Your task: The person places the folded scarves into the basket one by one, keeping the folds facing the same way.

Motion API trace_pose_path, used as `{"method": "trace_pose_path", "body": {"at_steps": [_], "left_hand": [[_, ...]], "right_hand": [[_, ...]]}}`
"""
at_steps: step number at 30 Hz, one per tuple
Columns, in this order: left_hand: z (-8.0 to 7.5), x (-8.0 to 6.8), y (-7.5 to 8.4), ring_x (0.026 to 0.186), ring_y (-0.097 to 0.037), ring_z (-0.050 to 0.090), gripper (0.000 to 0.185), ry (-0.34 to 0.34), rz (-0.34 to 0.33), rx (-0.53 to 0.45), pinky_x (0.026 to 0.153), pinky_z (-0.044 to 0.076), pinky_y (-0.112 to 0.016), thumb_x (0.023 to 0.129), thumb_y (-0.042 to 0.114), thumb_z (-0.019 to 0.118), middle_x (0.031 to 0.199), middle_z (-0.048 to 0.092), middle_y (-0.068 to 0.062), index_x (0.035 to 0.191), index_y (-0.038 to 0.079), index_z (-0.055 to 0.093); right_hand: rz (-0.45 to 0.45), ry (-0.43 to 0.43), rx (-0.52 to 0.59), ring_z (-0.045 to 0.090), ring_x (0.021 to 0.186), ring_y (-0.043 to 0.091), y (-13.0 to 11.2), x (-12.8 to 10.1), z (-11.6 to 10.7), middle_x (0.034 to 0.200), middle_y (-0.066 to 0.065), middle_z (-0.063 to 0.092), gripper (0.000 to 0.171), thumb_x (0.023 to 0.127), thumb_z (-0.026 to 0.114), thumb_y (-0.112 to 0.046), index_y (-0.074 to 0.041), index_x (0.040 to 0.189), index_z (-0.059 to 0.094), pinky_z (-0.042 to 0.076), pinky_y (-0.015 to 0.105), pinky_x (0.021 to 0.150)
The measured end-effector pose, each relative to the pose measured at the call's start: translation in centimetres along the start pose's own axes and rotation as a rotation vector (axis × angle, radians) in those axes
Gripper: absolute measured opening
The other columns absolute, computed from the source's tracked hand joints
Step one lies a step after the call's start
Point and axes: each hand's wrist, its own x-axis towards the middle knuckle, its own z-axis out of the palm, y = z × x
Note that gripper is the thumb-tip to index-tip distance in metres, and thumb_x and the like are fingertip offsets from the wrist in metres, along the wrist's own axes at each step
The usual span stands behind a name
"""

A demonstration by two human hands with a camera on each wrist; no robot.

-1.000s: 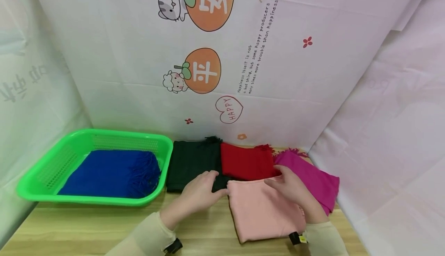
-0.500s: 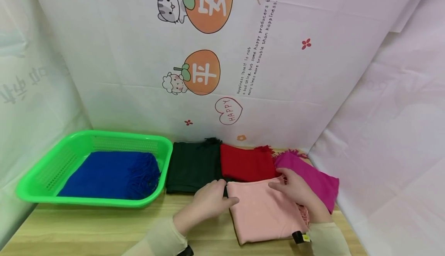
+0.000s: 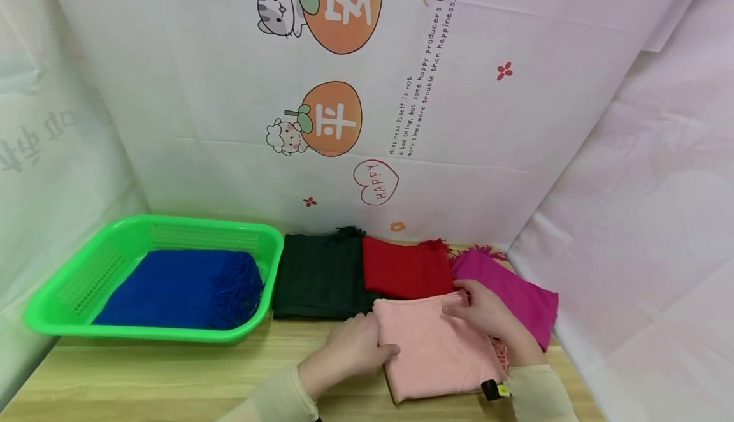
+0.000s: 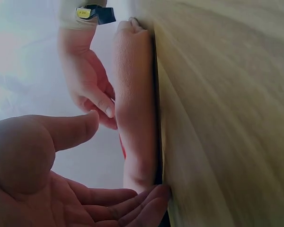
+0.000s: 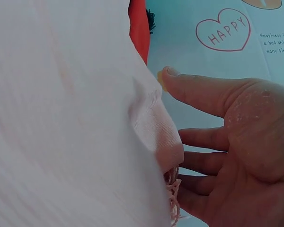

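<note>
A folded pink scarf (image 3: 436, 355) with fringe along its right side lies on the wooden table (image 3: 189, 377). My left hand (image 3: 354, 349) is at the scarf's left edge. In the left wrist view its fingers (image 4: 142, 205) are fairly straight, reaching low by the scarf's end, while the thumb (image 4: 71, 131) stands apart above. At the scarf's far right corner is my right hand (image 3: 487, 312), its thumb over the cloth in the head view. The right wrist view shows its extended fingers (image 5: 203, 163) along the fringed edge, the thumb (image 5: 203, 92) spread away.
Behind the pink scarf lie folded dark green (image 3: 318, 275), red (image 3: 407, 269) and magenta (image 3: 524, 294) scarves. To the left stands a green plastic basket (image 3: 172, 331) with a folded blue scarf (image 3: 172, 288) inside. White printed cloth (image 3: 459, 173) walls the back and sides.
My left hand has moved right and nearer along the pink scarf's left edge, its thumb now over the cloth. The right hand has shifted slightly at the far corner.
</note>
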Motion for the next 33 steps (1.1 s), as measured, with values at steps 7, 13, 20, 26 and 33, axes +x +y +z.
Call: {"method": "trace_pose_path", "body": {"at_steps": [7,13,20,26,33], "left_hand": [[0.7,0.1,0.4,0.091,-0.024,0.064,0.050,-0.029,-0.034,0.053,0.074,0.058,-0.045,0.095,0.050,0.083,0.099,0.070,-0.006,0.118,0.006,0.076],[1.4,0.4,0.5,0.089,-0.025,0.063,0.055,-0.025,-0.065,0.085,0.072,0.058,-0.047,0.093,0.052,0.083,0.101,0.066,-0.010,0.113,0.002,0.078],[1.4,0.7,0.4,0.097,-0.031,0.069,0.053,-0.023,-0.087,0.091,0.080,0.061,-0.050,0.093,0.053,0.083,0.112,0.071,-0.017,0.101,0.001,0.079],[1.3,0.8,0.4,0.097,-0.032,0.069,0.051,-0.016,-0.083,0.079,0.082,0.061,-0.049,0.092,0.050,0.083,0.109,0.072,-0.016,0.102,0.001,0.079],[1.6,1.3,0.0,0.076,-0.021,0.061,0.038,-0.015,-0.058,0.022,0.067,0.056,-0.041,0.092,0.045,0.085,0.087,0.066,-0.005,0.086,0.010,0.070]], "right_hand": [[-0.003,-0.002,0.009,0.060,0.138,0.048,0.3,0.0,0.2,0.153,0.028,0.060,0.084,0.096,0.090,-0.039,0.008,0.156,0.055,0.053,0.065,0.110],[-0.013,0.004,0.007,0.055,0.143,0.052,0.5,0.0,0.4,0.159,0.032,0.053,0.086,0.097,0.090,-0.037,0.009,0.158,0.051,0.050,0.067,0.113],[-0.007,0.018,0.000,0.042,0.152,0.058,0.8,0.4,1.0,0.164,0.036,0.045,0.097,0.094,0.091,-0.038,0.011,0.163,0.042,0.042,0.071,0.119],[0.045,-0.008,0.004,0.036,0.154,0.059,0.8,0.6,1.3,0.165,0.037,0.043,0.107,0.092,0.093,-0.045,0.012,0.165,0.038,0.041,0.072,0.120],[0.041,-0.014,-0.010,0.041,0.151,0.059,0.9,0.7,1.3,0.162,0.039,0.045,0.107,0.091,0.093,-0.045,0.014,0.162,0.040,0.044,0.072,0.117]]}}
